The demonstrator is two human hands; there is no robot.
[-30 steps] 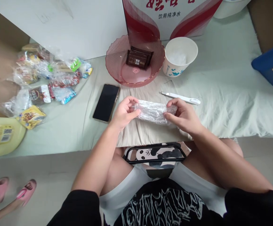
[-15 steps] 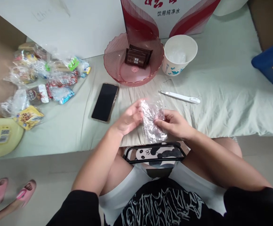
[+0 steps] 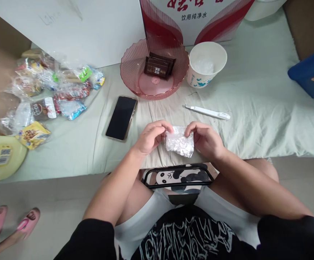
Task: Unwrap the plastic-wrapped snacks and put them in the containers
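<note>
Between my hands is a crinkled clear plastic wrapper (image 3: 181,145), its upper edge straight and its lower part hanging loose. My left hand (image 3: 152,136) pinches the wrapper's upper left corner between thumb and fingers. Opposite it, my right hand (image 3: 206,140) grips the upper right corner, fingers curled. Beyond them lies a white utility knife (image 3: 209,112). A pink ribbed bowl (image 3: 131,77) holds brown packets (image 3: 159,67) printed as cocoa. Beside it a white paper cup (image 3: 204,77) has crumpled clear plastic (image 3: 203,66) inside.
A dark phone (image 3: 121,117) lies left of my hands. Several wrapped snacks (image 3: 72,90) are heaped farther left, near a yellow container (image 3: 2,157). White and red boxes (image 3: 197,27) stand behind the bowl. At right is a blue object (image 3: 312,74). Another person's feet in pink slippers (image 3: 28,224) show lower left.
The wrapper has gone from standing tall to a shorter, wider shape. My right hand has shifted to its upper right corner, and my left hand now pinches the upper left.
</note>
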